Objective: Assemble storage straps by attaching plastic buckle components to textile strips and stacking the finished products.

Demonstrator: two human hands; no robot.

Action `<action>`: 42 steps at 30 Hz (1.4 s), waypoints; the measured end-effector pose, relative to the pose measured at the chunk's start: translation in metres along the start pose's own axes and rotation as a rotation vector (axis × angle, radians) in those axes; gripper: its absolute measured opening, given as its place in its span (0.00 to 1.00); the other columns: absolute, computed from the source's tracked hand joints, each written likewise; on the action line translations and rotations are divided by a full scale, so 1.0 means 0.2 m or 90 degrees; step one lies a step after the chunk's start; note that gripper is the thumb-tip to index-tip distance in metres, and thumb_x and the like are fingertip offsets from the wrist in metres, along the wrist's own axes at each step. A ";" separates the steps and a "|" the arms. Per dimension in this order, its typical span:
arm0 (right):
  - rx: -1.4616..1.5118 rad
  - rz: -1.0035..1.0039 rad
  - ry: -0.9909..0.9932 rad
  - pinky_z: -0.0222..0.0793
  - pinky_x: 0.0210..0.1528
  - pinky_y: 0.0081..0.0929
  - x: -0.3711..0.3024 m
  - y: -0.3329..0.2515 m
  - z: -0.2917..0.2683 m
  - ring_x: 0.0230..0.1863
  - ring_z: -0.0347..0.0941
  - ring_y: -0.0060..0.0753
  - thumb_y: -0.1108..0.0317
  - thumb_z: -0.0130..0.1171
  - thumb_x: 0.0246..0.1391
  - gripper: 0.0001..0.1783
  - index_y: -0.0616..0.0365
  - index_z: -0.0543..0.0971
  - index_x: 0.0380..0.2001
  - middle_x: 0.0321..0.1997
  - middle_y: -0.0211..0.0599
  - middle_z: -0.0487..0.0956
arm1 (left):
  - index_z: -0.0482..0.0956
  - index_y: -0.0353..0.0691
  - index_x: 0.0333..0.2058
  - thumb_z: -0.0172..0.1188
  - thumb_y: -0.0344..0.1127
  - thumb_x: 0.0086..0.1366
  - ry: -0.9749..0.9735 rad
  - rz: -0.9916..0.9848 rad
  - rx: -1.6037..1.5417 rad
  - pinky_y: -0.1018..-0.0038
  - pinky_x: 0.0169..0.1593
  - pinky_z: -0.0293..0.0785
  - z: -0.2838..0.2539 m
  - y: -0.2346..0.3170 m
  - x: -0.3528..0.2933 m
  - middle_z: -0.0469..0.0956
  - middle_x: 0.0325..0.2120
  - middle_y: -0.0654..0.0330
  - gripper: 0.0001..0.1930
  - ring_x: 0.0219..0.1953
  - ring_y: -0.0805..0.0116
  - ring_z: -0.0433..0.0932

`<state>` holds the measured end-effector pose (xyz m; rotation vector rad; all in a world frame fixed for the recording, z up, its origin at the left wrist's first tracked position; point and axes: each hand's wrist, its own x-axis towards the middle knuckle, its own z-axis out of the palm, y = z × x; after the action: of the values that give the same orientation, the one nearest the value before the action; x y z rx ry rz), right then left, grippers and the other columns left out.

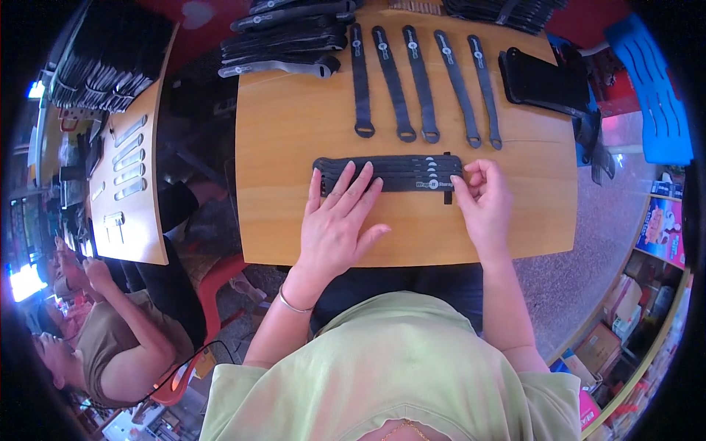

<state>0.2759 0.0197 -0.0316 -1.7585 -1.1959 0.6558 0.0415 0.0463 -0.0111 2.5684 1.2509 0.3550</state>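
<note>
A stack of black hook-and-loop straps point(397, 174) lies sideways on the wooden table in front of me, its layers slightly fanned. My left hand point(340, 214) rests flat across the stack's left part, fingers spread and thumb out. At the right end, my right hand point(482, 204) has its fingers curled in, the thumb tip touching the straps' edge; whatever sits between the fingertips is hidden. A narrow black strip point(447, 198) runs crosswise under the stack near that end, showing above and below it. Beyond lie several single straps point(413, 84), side by side, their slotted ends toward me.
Piles of black straps point(283, 44) stand at the table's far left, with another bundle point(507, 11) at the back. A black case point(544, 82) sits by the right edge. Leftward, a person point(132, 338) sits near a second table point(151, 220) bearing straps. Shelves point(625, 316) stand right.
</note>
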 end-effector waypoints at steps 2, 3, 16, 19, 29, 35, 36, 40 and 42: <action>-0.008 -0.010 0.004 0.66 0.23 0.18 0.01 0.00 0.00 0.22 0.64 0.19 0.78 0.64 0.46 0.13 0.60 0.72 0.35 0.24 0.29 0.67 | 0.74 0.41 0.51 0.58 0.50 0.58 0.018 0.005 -0.012 0.50 0.66 0.43 0.01 -0.01 0.01 0.67 0.58 0.59 0.26 0.62 0.60 0.62; 0.000 -0.010 0.003 0.65 0.23 0.17 0.01 0.00 -0.01 0.22 0.64 0.18 0.79 0.64 0.46 0.13 0.60 0.72 0.35 0.25 0.28 0.67 | 0.75 0.41 0.50 0.60 0.46 0.57 0.035 0.009 -0.024 0.50 0.66 0.45 0.01 -0.02 0.01 0.69 0.56 0.58 0.24 0.60 0.60 0.65; 0.176 0.035 0.011 0.58 0.22 0.10 -0.02 0.02 -0.02 0.22 0.60 0.09 0.79 0.59 0.52 0.11 0.60 0.71 0.38 0.25 0.22 0.66 | 0.72 0.37 0.39 0.65 0.32 0.53 0.262 -0.069 -0.143 0.65 0.41 0.71 -0.01 -0.10 0.40 0.72 0.37 0.52 0.16 0.39 0.52 0.73; 0.159 0.016 0.005 0.57 0.22 0.10 -0.03 0.02 -0.02 0.22 0.60 0.09 0.78 0.59 0.52 0.11 0.60 0.71 0.39 0.24 0.22 0.66 | 0.69 0.38 0.37 0.66 0.33 0.53 0.254 -0.114 -0.118 0.64 0.39 0.71 0.05 -0.14 0.47 0.71 0.34 0.51 0.16 0.37 0.52 0.73; 0.172 0.007 0.021 0.57 0.21 0.11 -0.03 0.03 -0.03 0.21 0.59 0.10 0.79 0.59 0.52 0.11 0.60 0.71 0.39 0.24 0.22 0.64 | 0.66 0.41 0.36 0.67 0.32 0.51 0.238 -0.216 -0.138 0.64 0.31 0.71 0.11 -0.15 0.56 0.73 0.27 0.57 0.18 0.29 0.56 0.75; 0.166 -0.008 0.018 0.57 0.21 0.11 -0.03 0.03 -0.03 0.21 0.59 0.10 0.79 0.58 0.52 0.11 0.60 0.71 0.39 0.23 0.22 0.64 | 0.66 0.41 0.38 0.64 0.29 0.52 0.226 -0.254 -0.195 0.63 0.31 0.71 0.11 -0.14 0.56 0.73 0.27 0.56 0.17 0.29 0.54 0.75; 0.171 -0.010 0.022 0.57 0.21 0.11 -0.03 0.03 -0.03 0.21 0.60 0.10 0.79 0.58 0.52 0.11 0.60 0.71 0.39 0.23 0.22 0.64 | 0.66 0.41 0.38 0.64 0.29 0.52 0.226 -0.253 -0.195 0.63 0.31 0.71 0.10 -0.13 0.56 0.73 0.27 0.56 0.17 0.29 0.54 0.75; 0.196 0.005 0.021 0.58 0.21 0.11 -0.04 0.03 -0.03 0.21 0.61 0.10 0.79 0.58 0.52 0.11 0.60 0.71 0.39 0.23 0.23 0.65 | 0.67 0.40 0.37 0.61 0.26 0.53 0.291 -0.149 -0.147 0.63 0.31 0.70 0.04 -0.09 0.51 0.73 0.28 0.54 0.14 0.29 0.53 0.74; 0.194 0.009 0.016 0.60 0.22 0.11 -0.04 0.03 -0.04 0.22 0.63 0.11 0.78 0.58 0.52 0.13 0.61 0.70 0.41 0.25 0.24 0.67 | 0.68 0.39 0.36 0.60 0.25 0.54 0.311 -0.117 -0.157 0.64 0.31 0.70 -0.01 -0.05 0.47 0.72 0.29 0.54 0.13 0.28 0.53 0.74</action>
<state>0.2810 0.0082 -0.0343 -1.5166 -1.0078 0.7784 0.0906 0.1275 -0.0027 2.2047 1.4725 1.0709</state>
